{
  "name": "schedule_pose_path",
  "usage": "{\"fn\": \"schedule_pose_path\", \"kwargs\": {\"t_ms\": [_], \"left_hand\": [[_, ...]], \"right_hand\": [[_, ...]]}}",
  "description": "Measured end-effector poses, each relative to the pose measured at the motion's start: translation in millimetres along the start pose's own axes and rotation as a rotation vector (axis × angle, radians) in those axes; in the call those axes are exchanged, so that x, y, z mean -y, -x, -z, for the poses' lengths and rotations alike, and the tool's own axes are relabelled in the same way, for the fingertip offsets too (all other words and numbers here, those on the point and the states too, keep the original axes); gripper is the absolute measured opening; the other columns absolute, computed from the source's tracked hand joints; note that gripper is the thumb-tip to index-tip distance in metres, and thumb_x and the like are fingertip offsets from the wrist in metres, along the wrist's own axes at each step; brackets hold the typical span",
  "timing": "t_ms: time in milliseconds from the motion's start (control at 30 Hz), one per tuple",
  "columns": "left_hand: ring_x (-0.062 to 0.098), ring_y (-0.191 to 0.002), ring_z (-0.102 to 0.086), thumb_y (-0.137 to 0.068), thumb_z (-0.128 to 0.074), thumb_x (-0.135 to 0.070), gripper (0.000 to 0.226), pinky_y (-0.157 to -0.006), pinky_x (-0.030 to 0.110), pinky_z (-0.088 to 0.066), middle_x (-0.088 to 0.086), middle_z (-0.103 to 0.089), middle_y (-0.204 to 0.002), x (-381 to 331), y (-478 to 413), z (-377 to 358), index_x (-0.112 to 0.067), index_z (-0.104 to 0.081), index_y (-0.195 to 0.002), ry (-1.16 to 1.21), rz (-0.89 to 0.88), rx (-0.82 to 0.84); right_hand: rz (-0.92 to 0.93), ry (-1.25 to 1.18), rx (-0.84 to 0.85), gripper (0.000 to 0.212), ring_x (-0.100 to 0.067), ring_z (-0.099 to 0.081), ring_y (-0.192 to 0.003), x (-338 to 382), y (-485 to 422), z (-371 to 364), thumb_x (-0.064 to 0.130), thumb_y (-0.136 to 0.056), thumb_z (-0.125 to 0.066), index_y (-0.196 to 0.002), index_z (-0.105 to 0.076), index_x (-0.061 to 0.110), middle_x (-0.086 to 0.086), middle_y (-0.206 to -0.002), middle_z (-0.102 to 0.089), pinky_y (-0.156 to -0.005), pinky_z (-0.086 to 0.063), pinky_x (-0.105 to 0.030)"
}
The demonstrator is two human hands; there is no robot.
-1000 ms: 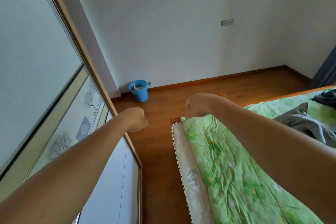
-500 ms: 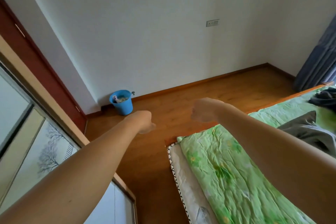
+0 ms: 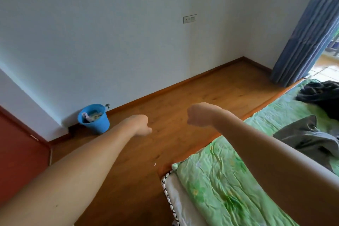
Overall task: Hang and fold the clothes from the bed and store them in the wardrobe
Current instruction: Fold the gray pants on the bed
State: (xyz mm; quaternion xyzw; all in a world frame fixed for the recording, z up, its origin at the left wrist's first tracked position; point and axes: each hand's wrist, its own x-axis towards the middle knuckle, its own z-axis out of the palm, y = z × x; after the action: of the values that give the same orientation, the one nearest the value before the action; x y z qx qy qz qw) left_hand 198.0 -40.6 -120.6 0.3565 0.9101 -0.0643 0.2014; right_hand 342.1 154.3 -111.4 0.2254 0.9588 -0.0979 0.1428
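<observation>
Both my arms are stretched out in front of me over the wooden floor. My left hand [image 3: 141, 125] and my right hand [image 3: 199, 114] are curled into fists and hold nothing. On the right stands the bed with a green flowered quilt [image 3: 229, 180]. A grey garment [image 3: 308, 135] lies crumpled on it just beyond my right forearm. A dark garment [image 3: 322, 93] lies in a heap farther back near the bed's far corner. The wardrobe is out of view.
A blue bucket [image 3: 94, 118] with rubbish stands against the white wall at the left. A red door [image 3: 18, 143] fills the left edge. A blue curtain [image 3: 308, 29] hangs at the far right. Bare wooden floor [image 3: 183, 101] runs between wall and bed.
The view has swung right: the wardrobe's sliding door has left the frame, and the red door and the curtain have come in. Both fists stay out in front, empty.
</observation>
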Motion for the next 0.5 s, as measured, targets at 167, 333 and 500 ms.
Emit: {"fn": "schedule_pose_path", "kwargs": {"t_ms": [167, 333, 500], "left_hand": [[0.024, -0.122, -0.058, -0.098, -0.054, -0.040, 0.048, -0.099, 0.037, -0.052, 0.005, -0.056, -0.139, 8, -87, 35, -0.019, -0.051, -0.141, -0.037, -0.052, 0.011], [0.022, -0.114, -0.060, -0.096, -0.053, -0.038, 0.044, -0.093, 0.034, -0.052, 0.004, -0.060, -0.132, 21, -159, 68, -0.017, -0.056, -0.135, -0.060, -0.099, 0.038], [0.020, -0.114, -0.060, -0.097, -0.053, -0.038, 0.043, -0.086, 0.028, -0.051, 0.005, -0.060, -0.133, 20, -239, 87, -0.017, -0.055, -0.136, -0.088, -0.195, 0.057]], "right_hand": [[-0.034, -0.090, -0.020, 0.029, -0.017, -0.062, -0.087, -20, -83, 12, 0.032, -0.098, -0.056, -0.118, -0.068, 0.016, 0.003, -0.099, -0.064, -0.063, -0.048, -0.024], [-0.078, -0.094, 0.037, 0.029, -0.022, -0.064, -0.091, -27, -141, 31, 0.030, -0.098, -0.053, -0.118, -0.066, 0.014, -0.002, -0.105, -0.067, -0.078, -0.058, -0.035], [-0.188, -0.121, 0.043, 0.031, -0.023, -0.065, -0.092, -48, -188, 41, 0.030, -0.096, -0.051, -0.118, -0.066, 0.014, -0.003, -0.106, -0.067, -0.082, -0.060, -0.041]]}}
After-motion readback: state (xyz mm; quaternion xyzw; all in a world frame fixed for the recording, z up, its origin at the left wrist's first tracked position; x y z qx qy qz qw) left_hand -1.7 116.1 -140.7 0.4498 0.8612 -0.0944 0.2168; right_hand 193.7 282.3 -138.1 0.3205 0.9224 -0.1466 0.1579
